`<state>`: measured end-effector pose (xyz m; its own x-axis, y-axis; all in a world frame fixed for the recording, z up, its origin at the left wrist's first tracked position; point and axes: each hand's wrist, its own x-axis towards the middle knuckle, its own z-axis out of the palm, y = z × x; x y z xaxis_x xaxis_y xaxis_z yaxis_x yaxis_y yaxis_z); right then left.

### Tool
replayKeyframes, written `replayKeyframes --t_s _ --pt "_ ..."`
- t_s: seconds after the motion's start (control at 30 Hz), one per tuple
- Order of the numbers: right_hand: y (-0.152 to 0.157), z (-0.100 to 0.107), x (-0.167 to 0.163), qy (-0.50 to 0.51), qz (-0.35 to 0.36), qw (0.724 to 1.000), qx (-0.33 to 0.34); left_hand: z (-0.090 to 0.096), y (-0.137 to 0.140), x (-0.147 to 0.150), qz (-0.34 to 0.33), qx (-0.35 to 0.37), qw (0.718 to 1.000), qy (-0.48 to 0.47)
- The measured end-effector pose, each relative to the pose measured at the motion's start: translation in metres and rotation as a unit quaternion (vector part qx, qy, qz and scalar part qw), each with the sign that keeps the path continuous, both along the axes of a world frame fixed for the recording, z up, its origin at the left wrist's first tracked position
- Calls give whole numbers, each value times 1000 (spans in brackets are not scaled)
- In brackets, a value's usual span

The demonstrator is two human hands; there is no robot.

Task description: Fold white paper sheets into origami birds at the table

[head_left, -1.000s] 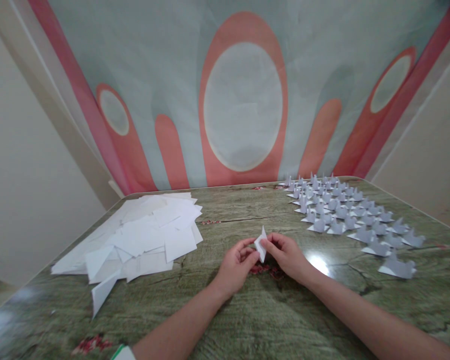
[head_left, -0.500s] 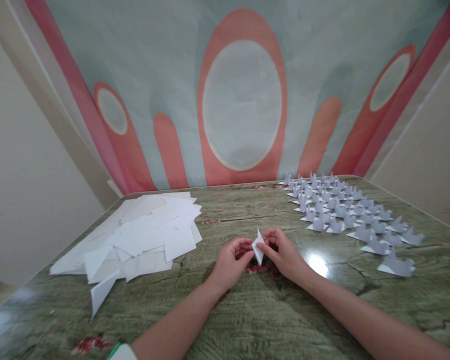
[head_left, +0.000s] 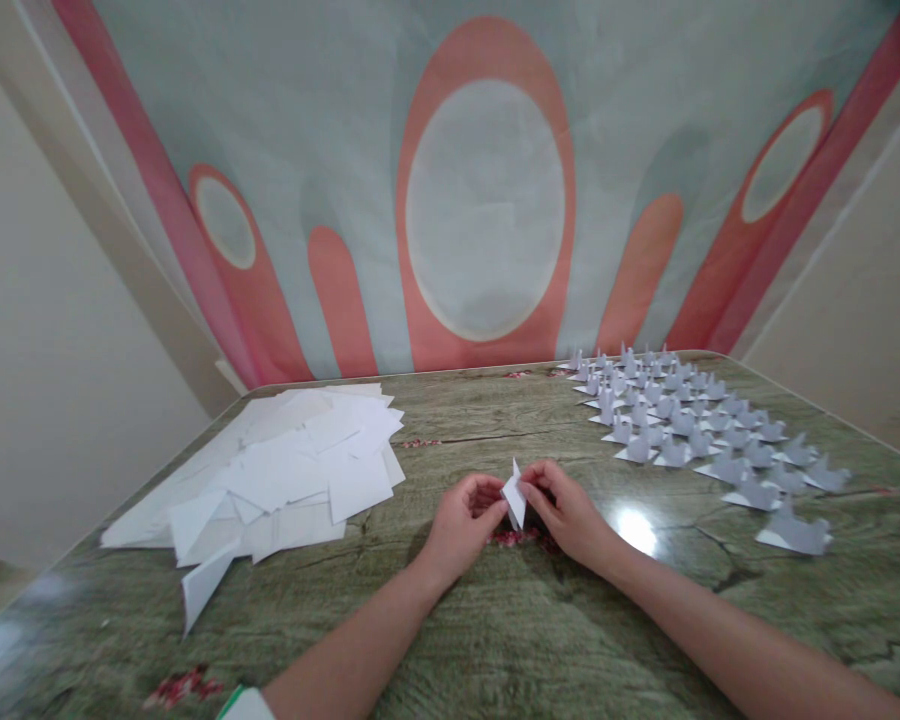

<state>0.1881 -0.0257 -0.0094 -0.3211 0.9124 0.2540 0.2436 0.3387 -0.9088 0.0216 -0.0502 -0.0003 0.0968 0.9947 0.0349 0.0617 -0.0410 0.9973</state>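
A small folded piece of white paper [head_left: 515, 500], pointed at its top, is held upright just above the table at the centre. My left hand [head_left: 465, 520] pinches its left edge between thumb and fingers. From the other side my right hand [head_left: 562, 508] grips the right edge, thumb and forefinger closed on it. The far side of the paper and some fingertips are hidden. To the right stand rows of folded white paper birds [head_left: 675, 420], the largest-looking bird [head_left: 793, 530] nearest me.
At the left lies a spread heap of white paper sheets [head_left: 285, 460], one sheet [head_left: 208, 588] bent up at its near corner. The table [head_left: 495, 630] has a green wood-grain top. Behind it hangs a patterned backdrop [head_left: 345, 120].
My right thumb has shifted from the paper's front face to its right edge. The paper has turned and moved slightly left. My left hand keeps its grip.
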Motion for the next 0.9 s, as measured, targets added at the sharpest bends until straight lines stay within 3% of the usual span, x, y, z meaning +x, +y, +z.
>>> replayKeyframes --t_s 0.27,0.63,0.9 --pt "-4 6 0 -47 18 998 23 3 -5 1 -6 22 996 83" --pt "-6 9 0 -89 41 993 60 4 -6 2 -25 24 998 56" --pt "-4 12 3 -51 79 995 -20 2 -5 1 -35 10 998 52"
